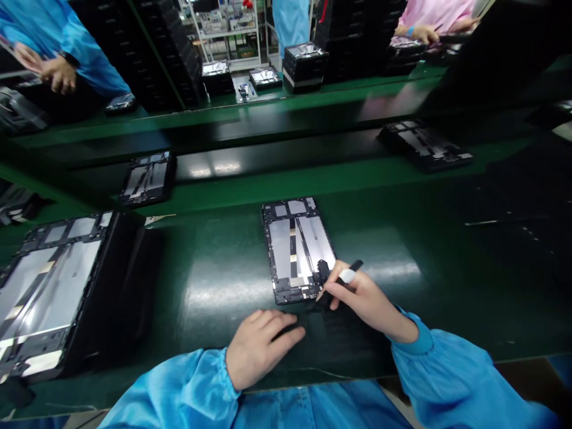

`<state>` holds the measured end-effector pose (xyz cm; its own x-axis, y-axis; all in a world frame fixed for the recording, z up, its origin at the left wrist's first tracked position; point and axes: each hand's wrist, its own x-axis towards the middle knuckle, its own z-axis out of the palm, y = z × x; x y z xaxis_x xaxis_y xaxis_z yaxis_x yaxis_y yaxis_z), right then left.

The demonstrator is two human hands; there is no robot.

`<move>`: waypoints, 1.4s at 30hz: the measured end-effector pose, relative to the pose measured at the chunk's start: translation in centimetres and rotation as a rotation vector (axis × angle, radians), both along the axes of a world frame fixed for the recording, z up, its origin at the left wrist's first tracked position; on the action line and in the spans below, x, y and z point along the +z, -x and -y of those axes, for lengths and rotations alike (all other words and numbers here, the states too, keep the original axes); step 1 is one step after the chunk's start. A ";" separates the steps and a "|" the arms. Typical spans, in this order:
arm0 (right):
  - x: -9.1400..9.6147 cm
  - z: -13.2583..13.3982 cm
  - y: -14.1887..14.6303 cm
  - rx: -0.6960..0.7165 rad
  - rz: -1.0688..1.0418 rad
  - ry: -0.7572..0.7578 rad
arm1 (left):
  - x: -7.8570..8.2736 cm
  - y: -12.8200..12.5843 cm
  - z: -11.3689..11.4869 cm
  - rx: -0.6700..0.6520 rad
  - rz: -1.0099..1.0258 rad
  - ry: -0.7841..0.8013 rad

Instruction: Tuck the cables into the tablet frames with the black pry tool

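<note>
An opened tablet housing point(279, 250), with grey metal plates, dark ribbon cables and a black frame, lies face up on the green bench in front of me. My right hand point(357, 295) pinches black tweezers point(356, 266) over its lower right corner, the tips down by the bottom edge. A white patch shows on the tweezers or a finger; I cannot tell which. A small black piece point(322, 269) lies on the housing beside that hand. Below the housing, my left hand point(261, 345) rests on the bench, holding nothing, its fingers loosely spread.
A tall stack of similar housings point(58, 286) stands at the left. More housings sit on the lane behind, one at left point(146, 177) and one at right point(424, 145). Beyond a green rail point(250, 110) are black tray stacks point(152, 53) and co-workers' hands point(58, 71).
</note>
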<state>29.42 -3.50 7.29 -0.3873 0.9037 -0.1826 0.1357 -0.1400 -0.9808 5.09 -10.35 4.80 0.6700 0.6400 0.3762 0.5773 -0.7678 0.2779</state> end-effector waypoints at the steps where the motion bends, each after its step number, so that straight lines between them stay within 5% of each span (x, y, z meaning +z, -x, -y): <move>1: 0.3 -0.7 0.6 0.021 0.006 0.018 | 0.1 0.4 -0.5 0.044 0.020 -0.010; 9: -0.4 -3.1 3.8 0.134 0.073 0.133 | -0.5 2.0 -2.4 0.147 0.059 -0.088; 29: -0.4 -3.0 4.0 0.137 0.124 0.096 | -0.7 1.9 -2.3 0.144 0.065 -0.067; 38: -0.5 -2.9 3.8 0.111 0.108 0.113 | 0.0 1.8 -2.0 0.129 -0.147 -0.171; 42: -0.4 -2.2 2.4 0.035 0.152 -0.001 | 0.0 1.6 -1.8 0.153 -0.158 -0.171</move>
<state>27.06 -1.31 6.93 -0.3864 0.8904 -0.2407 0.2872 -0.1318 -0.9487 3.44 -8.57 4.84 0.6297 0.6740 0.3863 0.7157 -0.6967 0.0490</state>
